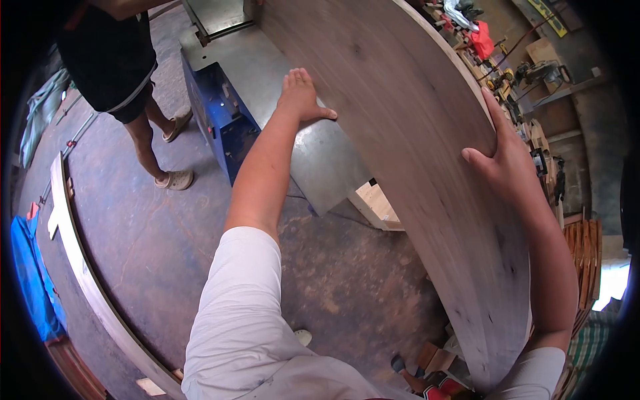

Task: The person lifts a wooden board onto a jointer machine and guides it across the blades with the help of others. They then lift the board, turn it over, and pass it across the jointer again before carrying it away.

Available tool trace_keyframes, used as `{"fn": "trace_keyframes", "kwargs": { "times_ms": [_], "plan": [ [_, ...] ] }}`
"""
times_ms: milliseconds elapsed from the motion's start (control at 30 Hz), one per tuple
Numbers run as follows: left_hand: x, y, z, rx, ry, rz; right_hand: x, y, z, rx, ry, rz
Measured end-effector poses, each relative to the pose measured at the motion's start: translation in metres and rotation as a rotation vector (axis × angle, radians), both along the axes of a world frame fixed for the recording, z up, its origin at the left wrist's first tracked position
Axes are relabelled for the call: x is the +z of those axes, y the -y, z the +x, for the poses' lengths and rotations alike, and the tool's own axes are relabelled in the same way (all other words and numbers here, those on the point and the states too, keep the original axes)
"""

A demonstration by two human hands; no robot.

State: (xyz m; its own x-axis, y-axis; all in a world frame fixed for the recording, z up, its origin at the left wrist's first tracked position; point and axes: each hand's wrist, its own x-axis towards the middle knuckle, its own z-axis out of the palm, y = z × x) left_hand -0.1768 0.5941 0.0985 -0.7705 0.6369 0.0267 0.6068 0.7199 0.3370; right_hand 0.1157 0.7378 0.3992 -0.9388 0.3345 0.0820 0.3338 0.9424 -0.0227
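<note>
A long, wide brown wooden board [413,140] runs from the top centre down to the lower right, lying partly over a grey metal machine table [323,167]. My left hand [307,99] is at the board's left edge above the metal table, its fingers stretched out and the thumb pointing to the board. On the far side, my right hand [503,150] rests against the board's right edge, thumb on the upper face and fingers stretched along the edge. Neither hand is wrapped round anything.
A co-worker [110,67] stands at the upper left beside the blue machine base [220,113]. A wooden box [379,203] sits under the board. Tools and clutter [533,73] line the right side. A long pale strip [97,287] lies on the left floor.
</note>
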Motion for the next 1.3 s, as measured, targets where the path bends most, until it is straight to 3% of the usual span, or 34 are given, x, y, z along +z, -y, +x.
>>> {"fn": "trace_keyframes", "kwargs": {
  "times_ms": [133,300,800,1233,1300],
  "plan": [
    [-0.002,0.002,-0.024,0.017,0.006,-0.019,0.003,0.003,-0.022,-0.046,0.045,-0.035],
    [-0.003,0.005,-0.046,0.037,-0.019,-0.035,-0.009,-0.012,-0.048,0.108,-0.032,0.126],
    [-0.008,0.008,-0.044,0.017,-0.031,-0.003,-0.021,-0.013,-0.181,0.231,-0.067,0.2],
    [-0.008,0.008,-0.045,0.023,-0.026,0.032,-0.015,0.007,-0.244,0.196,-0.063,0.25],
    [-0.006,0.01,-0.045,0.021,-0.033,0.007,-0.002,0.031,-0.237,0.086,0.037,0.176]
  ]
}}
